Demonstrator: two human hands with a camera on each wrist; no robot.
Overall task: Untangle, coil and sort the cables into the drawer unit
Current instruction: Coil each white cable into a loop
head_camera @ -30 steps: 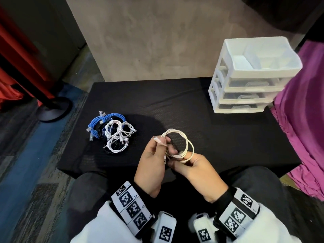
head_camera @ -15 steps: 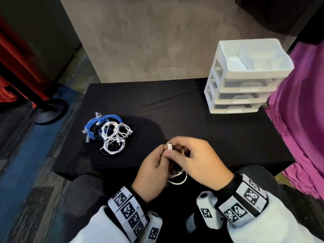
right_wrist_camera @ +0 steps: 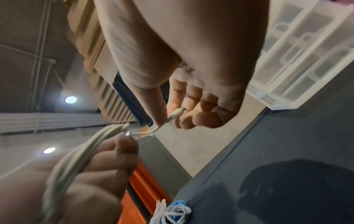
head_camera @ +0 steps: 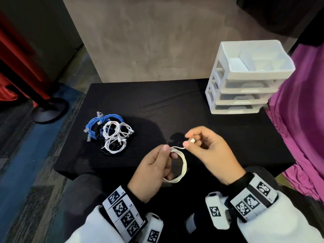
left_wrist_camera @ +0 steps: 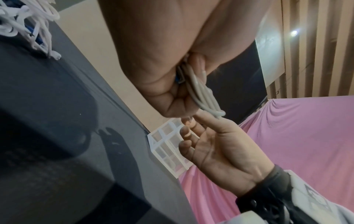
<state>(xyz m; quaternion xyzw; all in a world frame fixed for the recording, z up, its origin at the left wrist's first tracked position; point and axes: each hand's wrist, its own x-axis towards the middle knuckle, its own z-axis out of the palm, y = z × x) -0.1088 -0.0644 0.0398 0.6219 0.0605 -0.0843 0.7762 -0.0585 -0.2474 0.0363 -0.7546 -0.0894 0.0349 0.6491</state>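
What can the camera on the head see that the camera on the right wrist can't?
Only the head view shows the whole white cable as a round coil, the top tray of the drawer unit and the black table.

Only the right wrist view shows ceiling lights and the undersides of the fingers pinching the plug.

Both show the left hand gripping the coil, the right hand pinching its plug end, and the pile of blue and white cables.
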